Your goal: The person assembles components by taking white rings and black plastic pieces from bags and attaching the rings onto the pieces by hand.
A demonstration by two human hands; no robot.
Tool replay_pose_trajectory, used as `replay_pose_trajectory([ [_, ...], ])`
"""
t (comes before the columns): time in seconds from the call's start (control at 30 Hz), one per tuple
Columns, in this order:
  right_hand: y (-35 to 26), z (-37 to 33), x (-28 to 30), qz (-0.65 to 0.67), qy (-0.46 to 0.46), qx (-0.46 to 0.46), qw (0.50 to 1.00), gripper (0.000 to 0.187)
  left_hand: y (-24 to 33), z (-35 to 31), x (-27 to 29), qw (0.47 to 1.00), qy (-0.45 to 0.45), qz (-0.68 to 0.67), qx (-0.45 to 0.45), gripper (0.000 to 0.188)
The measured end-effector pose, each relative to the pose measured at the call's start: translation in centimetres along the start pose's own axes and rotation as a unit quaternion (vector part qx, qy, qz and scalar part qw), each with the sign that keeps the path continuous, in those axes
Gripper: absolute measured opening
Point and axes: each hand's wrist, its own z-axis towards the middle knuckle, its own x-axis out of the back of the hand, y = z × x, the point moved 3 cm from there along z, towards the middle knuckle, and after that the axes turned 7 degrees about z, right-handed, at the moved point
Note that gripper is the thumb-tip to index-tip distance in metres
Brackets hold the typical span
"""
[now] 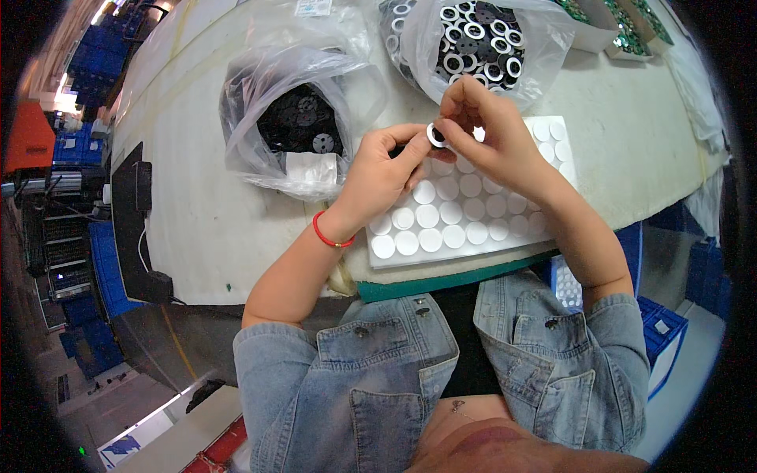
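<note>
A small white ring with a black centre is pinched between the fingertips of both hands. My left hand grips it from the left, thumb and fingers closed; a red cord circles that wrist. From the right, my right hand holds the same ring with thumb and index finger. Below both hands lies a white board bearing rows of round white discs; the hands and right forearm cover part of it. Whether the ring is one piece or two pressed together, I cannot tell.
An open clear bag of black round parts stands at the left. Behind the hands, another clear bag holds black-and-white rings. Boxes of small green parts sit at the far right. A black power adapter lies by the table's left edge.
</note>
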Motion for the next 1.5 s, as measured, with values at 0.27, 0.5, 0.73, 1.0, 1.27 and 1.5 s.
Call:
replay_pose_trajectory([
  [0.27, 0.2, -0.1, -0.3, -0.069, -0.011, 0.019, 0.997, 0.012, -0.7, -0.1, 0.5, 0.999, -0.012, -0.041, 0.017, 0.033],
  [0.5, 0.0, -0.2, -0.5, -0.067, -0.007, 0.008, 0.998, 0.011, -0.9, -0.2, 0.2, 0.999, 0.046, -0.016, 0.019, 0.019],
  [0.73, -0.1, -0.3, -0.6, 0.008, -0.015, -0.091, 0.996, 0.008, -0.8, -0.3, 0.2, 0.998, 0.051, -0.003, 0.023, 0.018],
  [1.0, 1.8, -0.8, -0.4, 0.110, -0.083, -0.147, 0.980, 0.015, -0.9, -0.2, 0.4, 0.996, 0.085, -0.019, 0.006, 0.011],
  [1.27, -0.4, -0.3, -0.8, -0.039, -0.055, -0.009, 0.998, 0.018, -0.6, -0.3, 0.4, 0.998, 0.059, 0.010, 0.006, 0.013],
  [1.5, 0.6, 0.5, 2.4, 0.086, 0.287, 0.067, 0.952, 0.043, -0.1, 0.1, 0.3, 0.999, 0.007, -0.042, 0.019, 0.045],
])
